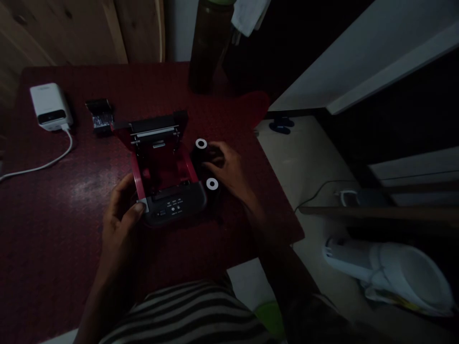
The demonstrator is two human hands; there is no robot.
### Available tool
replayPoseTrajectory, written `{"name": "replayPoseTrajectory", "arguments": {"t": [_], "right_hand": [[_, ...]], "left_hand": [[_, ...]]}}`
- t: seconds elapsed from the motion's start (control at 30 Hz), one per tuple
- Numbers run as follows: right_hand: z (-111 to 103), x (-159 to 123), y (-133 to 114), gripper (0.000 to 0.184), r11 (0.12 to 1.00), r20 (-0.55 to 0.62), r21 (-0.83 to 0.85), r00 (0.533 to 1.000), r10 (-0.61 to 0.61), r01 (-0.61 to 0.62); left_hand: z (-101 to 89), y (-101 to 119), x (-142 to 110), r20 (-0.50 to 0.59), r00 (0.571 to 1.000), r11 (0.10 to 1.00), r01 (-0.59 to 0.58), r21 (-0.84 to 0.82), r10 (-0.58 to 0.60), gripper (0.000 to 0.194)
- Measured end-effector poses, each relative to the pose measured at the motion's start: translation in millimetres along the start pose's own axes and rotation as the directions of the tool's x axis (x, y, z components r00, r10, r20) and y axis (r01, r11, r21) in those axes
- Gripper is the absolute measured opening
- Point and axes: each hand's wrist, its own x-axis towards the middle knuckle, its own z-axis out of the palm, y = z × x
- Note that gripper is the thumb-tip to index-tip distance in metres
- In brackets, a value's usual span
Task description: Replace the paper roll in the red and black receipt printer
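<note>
The open printer [175, 210] sits mid-frame on the tabletop [53, 229], the left hand [120, 215] clasping its left side. The right hand [231, 167] curls beside the upper roll [201, 147]; whether it grips is unclear. The printer is probably light and stiff, best held by its sides; the raised lid [154, 125] looks fragile.

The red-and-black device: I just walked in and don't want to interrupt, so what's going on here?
The device sits on the table, its lid raised. A person's left hand holds its near left corner. The right hand is by the far roll, to the device's right; it is too dark to tell whether they touch. The near roll stands by the device's near right corner.
</note>
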Motion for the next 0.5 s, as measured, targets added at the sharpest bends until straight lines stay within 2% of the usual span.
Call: {"name": "replayPoseTrajectory", "arguments": {"t": [0.13, 0.2, 0.33, 0.5], "right_hand": [[-29, -44, -6, 0.016, 0.998, -0.024, -0.002, 0.998, 0.057, -0.057], [-36, -64, -11, 0.017, 0.996, 0.017, 0.008, 0.996, 0.091, -0.091], [-25, -82, -17, 0.046, 0.987, 0.078, 0.072, 0.987, 0.139, -0.145], [-4, -78, -17, 0.030, 0.981, 0.055, 0.126, 0.989, 0.139, -0.144]], "left_hand": [[-0.1, -5, 0, -0.014, 1.000, 1.000, -0.011, -0.029, 0.010, 0.058], [1.1, -5, 0, -0.012, 1.000, 0.999, -0.024, -0.029, 0.024, 0.057], [1.8, -2, 1, -0.035, 0.999, 1.000, -0.001, -0.002, 0.001, 0.056], [0.6, 0, 2, -0.027, 1.000, 1.000, 0.001, -0.004, -0.001, 0.055]]}}
